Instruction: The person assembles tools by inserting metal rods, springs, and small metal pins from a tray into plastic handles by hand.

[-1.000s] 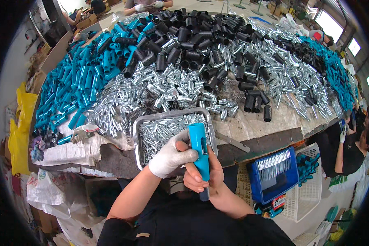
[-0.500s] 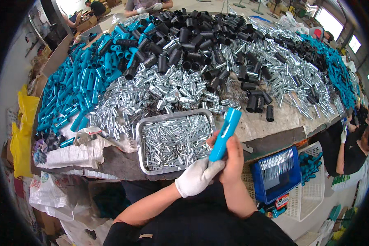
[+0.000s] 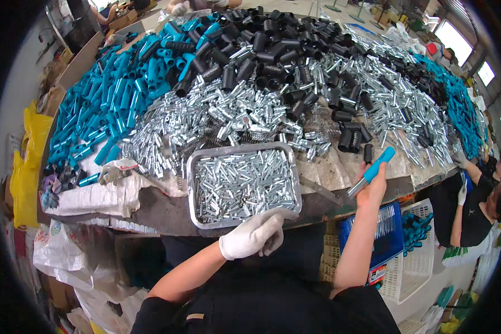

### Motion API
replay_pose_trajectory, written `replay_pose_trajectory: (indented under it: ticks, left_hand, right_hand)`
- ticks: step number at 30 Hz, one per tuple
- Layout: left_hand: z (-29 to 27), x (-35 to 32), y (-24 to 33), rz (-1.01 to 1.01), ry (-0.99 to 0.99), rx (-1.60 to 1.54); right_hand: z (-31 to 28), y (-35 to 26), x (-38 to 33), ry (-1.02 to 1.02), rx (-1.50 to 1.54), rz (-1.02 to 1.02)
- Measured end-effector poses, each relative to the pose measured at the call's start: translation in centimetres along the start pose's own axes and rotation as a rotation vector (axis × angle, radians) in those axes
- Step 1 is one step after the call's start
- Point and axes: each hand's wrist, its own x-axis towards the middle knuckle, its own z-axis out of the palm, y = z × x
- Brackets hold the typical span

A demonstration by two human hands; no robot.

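Right hand (image 3: 371, 189): bare, raised at the right near edge of the table (image 3: 339, 167), grip closed around the lower end of a teal-handled tool (image 3: 373, 170). The tool's long axis runs diagonally, teal handle up and to the far right, a short metal shank projecting down and to the left out of the fist. It lies to the right of the metal tray (image 3: 206, 217), apart from it, and above the blue crate (image 3: 392, 234) that sits below the table edge.

Left hand (image 3: 253, 235): in a white glove, loosely curled at the near rim of the tray, just at its near right corner. Whether it holds any small part cannot be told. This hand is the nearer one to the tray.

The tray is rectangular with rounded corners and filled with short silver metal sleeves (image 3: 245, 183). Beyond it, the table carries heaps of the same silver parts, teal grips (image 3: 106, 111) to the far left and black grips (image 3: 273, 39) at the far centre.

The tool appears assembled: teal plastic handle, bright metal end.
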Motion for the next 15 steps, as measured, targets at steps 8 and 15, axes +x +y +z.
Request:
replay_pose_trajectory:
  ticks: [8,15]
  left_hand:
    - [-1.5,-2.6,0.6,-0.019,0.105,0.003]
    - [-2.4,-0.4,0.2,0.338,0.546,0.302]
  right_hand:
    - [1.7,-1.5,2.6,0.082,0.027,0.096]
    - [4.0,3.6,-14.3,-0.640,0.194,0.567]
